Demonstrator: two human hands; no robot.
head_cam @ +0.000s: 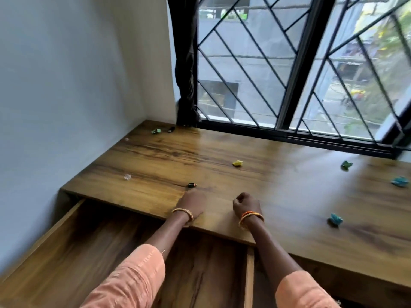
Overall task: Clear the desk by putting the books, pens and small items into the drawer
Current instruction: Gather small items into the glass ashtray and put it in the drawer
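Head view: a wooden desk (pixel 278 185) under a barred window (pixel 289 63), with an open drawer (pixel 77 252) below its near edge.
Left hand (pixel 192 204): rests on the desk near the near edge; the fingers point forward, and I cannot tell if they are straight or curled. It is just beside a small dark item (pixel 192 185).
Right hand (pixel 245 205): over the desk near the near edge, fingers curled into a fist; I cannot tell if anything is inside.
Crumpled paper pieces, five: one green (pixel 156 131) at the far left corner, one yellow (pixel 237 163) in the middle, one green (pixel 346 164) toward the right edge, two blue (pixel 399 181) (pixel 335 218) at the right side.
Dark small items, two: one just beyond the left fingertips, one more (pixel 171 129) at the far left corner beside the green paper.
Clear small piece (pixel 127 176), one: near the left edge.
Drawer: pulled out; the part that shows holds nothing.
Bangles: on both wrists.
Sleeves: orange, two.
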